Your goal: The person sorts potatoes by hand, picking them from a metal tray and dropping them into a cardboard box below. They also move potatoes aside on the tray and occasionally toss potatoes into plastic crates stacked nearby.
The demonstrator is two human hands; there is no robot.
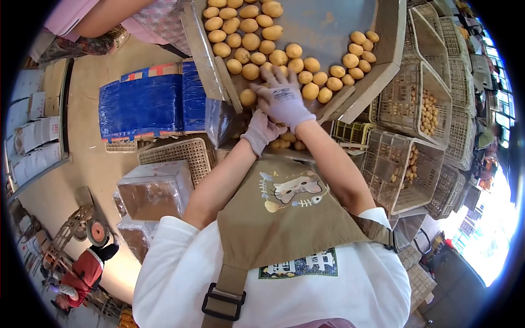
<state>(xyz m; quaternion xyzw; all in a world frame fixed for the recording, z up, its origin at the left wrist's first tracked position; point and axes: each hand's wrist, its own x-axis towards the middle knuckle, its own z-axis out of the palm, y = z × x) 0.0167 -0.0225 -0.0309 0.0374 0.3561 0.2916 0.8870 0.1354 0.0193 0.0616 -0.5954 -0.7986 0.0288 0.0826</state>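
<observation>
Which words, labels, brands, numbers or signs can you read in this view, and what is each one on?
None reads clearly enough to quote.
Back of the glove on the right hand: dark print, too blurred.
Panel on the white shirt: large pale shapes that may be characters, partly covered by the apron.
White boxes at far left: faint reddish marks, too small.

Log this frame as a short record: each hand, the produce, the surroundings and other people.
left hand: gloved, at the tray's near opening; grip unclear
right hand: gloved, fingers spread over the produce
produce: round, yellow-brown, loose in the tray
right side: stacked crates, some holding similar produce
left side: blue-covered box on the floor side
other people: forearm at upper left; person in red farther off
</observation>
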